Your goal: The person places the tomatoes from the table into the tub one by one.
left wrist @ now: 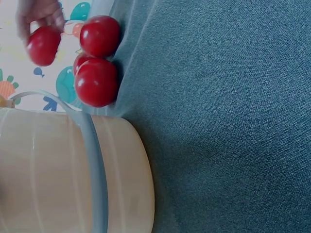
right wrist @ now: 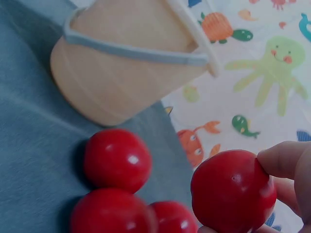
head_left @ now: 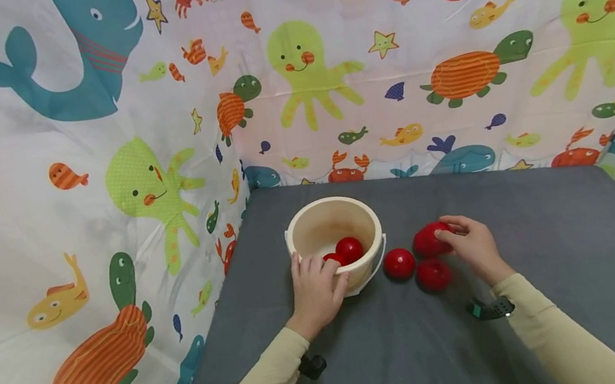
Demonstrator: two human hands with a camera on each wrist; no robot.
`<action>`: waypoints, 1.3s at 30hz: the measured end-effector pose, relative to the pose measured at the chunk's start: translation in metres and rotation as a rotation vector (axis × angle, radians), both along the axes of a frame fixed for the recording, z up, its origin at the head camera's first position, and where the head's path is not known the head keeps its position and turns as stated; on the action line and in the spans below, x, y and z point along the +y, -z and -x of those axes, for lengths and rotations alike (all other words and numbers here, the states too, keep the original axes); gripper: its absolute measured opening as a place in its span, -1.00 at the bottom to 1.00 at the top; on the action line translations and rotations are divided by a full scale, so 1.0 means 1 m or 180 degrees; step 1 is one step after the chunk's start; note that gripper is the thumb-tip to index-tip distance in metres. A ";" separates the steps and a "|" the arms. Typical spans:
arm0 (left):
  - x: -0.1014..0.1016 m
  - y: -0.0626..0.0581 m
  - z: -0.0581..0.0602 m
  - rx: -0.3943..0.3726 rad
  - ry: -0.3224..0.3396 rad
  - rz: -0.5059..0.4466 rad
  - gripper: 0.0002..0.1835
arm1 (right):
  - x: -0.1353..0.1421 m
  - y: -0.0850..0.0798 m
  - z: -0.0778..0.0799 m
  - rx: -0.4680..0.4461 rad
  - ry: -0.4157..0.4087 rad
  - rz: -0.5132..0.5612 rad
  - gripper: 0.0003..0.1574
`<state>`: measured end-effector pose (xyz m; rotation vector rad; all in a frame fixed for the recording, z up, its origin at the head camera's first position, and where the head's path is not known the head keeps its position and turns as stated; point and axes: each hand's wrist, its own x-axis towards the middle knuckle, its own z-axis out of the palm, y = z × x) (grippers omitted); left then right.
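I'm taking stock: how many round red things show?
6 round red things: two in the bucket, three on the table, one in the right hand. More may be hidden inside the bucket.

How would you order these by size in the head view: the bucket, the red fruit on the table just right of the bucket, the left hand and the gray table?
Largest to smallest:
1. Gray table
2. Bucket
3. Left hand
4. Red fruit
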<state>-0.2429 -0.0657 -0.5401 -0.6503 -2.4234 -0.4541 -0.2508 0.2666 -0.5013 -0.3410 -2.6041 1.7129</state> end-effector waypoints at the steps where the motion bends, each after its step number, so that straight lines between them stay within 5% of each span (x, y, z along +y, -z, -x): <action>1: 0.000 0.000 0.000 0.0000 -0.0003 0.0004 -0.79 | -0.001 -0.004 0.002 0.0019 -0.0027 -0.0021 -0.26; 17: -0.003 0.003 0.000 0.0046 -0.0005 -0.0043 -0.80 | -0.043 -0.065 0.027 0.0252 -0.0241 0.0070 -0.28; 39: -0.001 -0.002 -0.001 -0.0049 -0.0022 -0.0008 -0.77 | -0.120 -0.076 0.045 0.0410 -0.0539 0.0241 -0.35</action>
